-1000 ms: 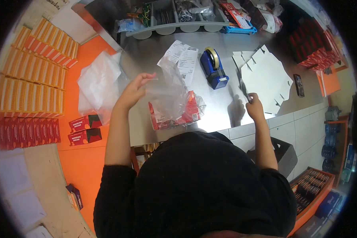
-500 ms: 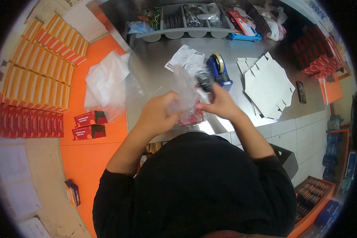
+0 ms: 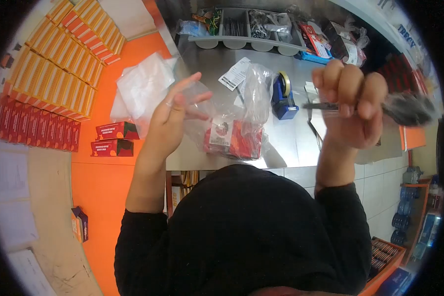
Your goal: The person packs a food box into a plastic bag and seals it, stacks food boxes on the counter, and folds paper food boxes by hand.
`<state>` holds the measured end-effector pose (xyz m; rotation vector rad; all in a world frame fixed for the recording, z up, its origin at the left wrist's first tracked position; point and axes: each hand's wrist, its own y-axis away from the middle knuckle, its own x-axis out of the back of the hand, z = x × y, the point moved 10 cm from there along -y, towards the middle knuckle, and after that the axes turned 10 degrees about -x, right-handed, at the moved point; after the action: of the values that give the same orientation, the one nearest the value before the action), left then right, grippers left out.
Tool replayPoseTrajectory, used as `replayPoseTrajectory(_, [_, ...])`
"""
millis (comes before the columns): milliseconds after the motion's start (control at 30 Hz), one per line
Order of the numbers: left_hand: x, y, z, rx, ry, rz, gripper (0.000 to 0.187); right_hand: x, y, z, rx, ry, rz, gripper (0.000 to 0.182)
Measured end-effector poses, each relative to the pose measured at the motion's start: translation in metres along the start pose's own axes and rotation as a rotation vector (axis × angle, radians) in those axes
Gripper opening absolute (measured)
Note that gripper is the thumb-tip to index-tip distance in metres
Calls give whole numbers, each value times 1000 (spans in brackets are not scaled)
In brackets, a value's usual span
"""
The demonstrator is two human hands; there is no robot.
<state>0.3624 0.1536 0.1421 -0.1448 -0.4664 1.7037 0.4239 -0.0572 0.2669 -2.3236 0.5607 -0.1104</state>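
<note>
My left hand (image 3: 170, 118) is raised with its fingers spread, and clear plastic film overlaps the fingertips. That film runs down to a clear plastic bag (image 3: 256, 91) standing crumpled around a red box (image 3: 245, 140) at the counter's near edge. A pale label shows on the box's left part. Up at the right, my right hand (image 3: 352, 98) has its fingers curled round a dark, plastic-wrapped bundle (image 3: 409, 109). A thin dark end sticks out on its left side; motion blurs the rest and I cannot tell its kind.
A blue tape dispenser (image 3: 284, 98) and a printed slip (image 3: 235, 74) lie behind the bag. White plastic bags (image 3: 145, 81) rest on the left, near two red boxes (image 3: 112, 148). Stacked orange boxes (image 3: 44, 74) line the far left. A grey divided tray (image 3: 246, 39) stands at the back.
My right hand has moved up and right, away from the bag, with the dark bundle. My left hand has shifted left and spread its fingers, leaving the red box in view.
</note>
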Motion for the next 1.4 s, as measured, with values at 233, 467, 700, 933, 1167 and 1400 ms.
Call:
replayPoseTrajectory(233, [1,11,29,-199,55,96,43,-66,56,245,-968,484,-522,31])
replayPoseTrajectory(467, [-11,32,27,-151,22,-77,43,-87,166,269,-861,1400,-987,31])
replayPoseTrajectory(700, [-26,43,33,-194,60,-154,45,-108,188,306,-1176,886,-742,22])
replayPoseTrajectory(933, [-19,48,22,-69,191,-129,45,-111,243,333,-1030,956,-861,23])
replayPoseTrajectory(1167, [8,33,34,-61,346,-88,69,-36,146,213,-1150,1680,-1128,19])
replayPoseTrajectory(1400, [4,36,69,-76,156,-159,92,-85,77,60,-996,1388,-1127,35])
